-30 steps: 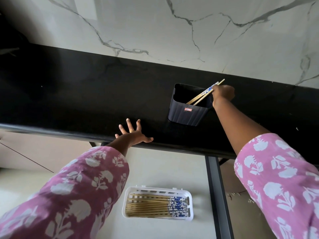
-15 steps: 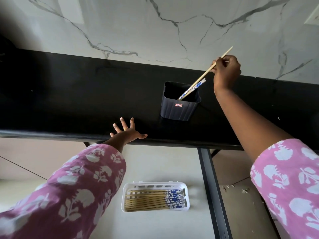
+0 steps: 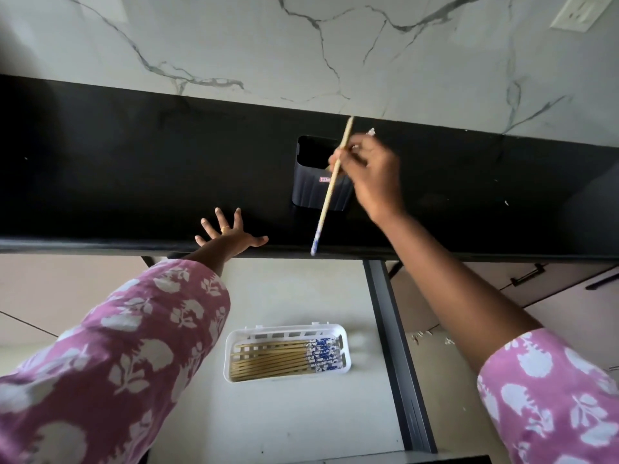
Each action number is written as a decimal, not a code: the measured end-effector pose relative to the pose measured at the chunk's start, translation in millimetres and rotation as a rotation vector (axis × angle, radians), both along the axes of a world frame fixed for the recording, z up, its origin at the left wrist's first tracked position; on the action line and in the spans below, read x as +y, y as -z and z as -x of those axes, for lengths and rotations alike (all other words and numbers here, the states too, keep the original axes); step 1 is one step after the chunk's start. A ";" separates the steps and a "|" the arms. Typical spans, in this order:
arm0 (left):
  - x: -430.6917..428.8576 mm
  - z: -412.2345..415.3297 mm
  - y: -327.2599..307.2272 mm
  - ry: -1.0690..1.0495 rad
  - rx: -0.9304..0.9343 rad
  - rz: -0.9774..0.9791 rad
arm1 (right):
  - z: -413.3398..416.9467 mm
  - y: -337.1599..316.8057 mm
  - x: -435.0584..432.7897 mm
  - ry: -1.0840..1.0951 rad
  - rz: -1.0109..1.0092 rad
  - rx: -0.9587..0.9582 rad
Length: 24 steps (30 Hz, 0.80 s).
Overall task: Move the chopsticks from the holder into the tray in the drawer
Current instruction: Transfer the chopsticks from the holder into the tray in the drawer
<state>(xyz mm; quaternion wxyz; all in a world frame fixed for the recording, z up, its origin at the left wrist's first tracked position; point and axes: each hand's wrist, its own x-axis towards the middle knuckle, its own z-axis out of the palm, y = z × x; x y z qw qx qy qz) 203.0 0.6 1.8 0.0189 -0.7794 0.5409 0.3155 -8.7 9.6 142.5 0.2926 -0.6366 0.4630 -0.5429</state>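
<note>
My right hand (image 3: 371,172) pinches a wooden chopstick (image 3: 330,192) with a blue-and-white patterned end, held in the air in front of the dark holder (image 3: 308,189). The patterned end points down toward the counter's front edge. A second white tip shows past my fingers; I cannot tell what it belongs to. The holder stands on the black countertop (image 3: 134,155), partly hidden by my hand. Below, in the open drawer, a white tray (image 3: 234,343) holds several matching chopsticks (image 3: 284,360) lying side by side. My left hand (image 3: 231,234) rests flat on the counter edge, fingers spread.
A marble wall (image 3: 301,45) rises behind the counter, with a socket (image 3: 577,11) at top right. The drawer's dark side rail (image 3: 395,346) runs down to the right of the tray. Cabinet fronts with black handles (image 3: 529,276) lie further right.
My right hand lifted a chopstick out of the holder, swung it so the patterned end points down, and moved down and toward me. My left hand stayed on the counter edge.
</note>
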 end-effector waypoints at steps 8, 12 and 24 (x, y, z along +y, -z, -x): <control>-3.5 0.3 3.2 -0.016 0.002 0.005 | -36.2 112.8 60.3 -0.350 -0.175 0.657; -6.7 -1.5 4.0 -0.003 0.000 -0.007 | -59.9 167.2 90.1 -0.586 -0.252 0.939; -15.6 0.8 4.5 -0.012 -0.012 -0.061 | -80.9 264.9 126.0 -0.820 -0.244 1.446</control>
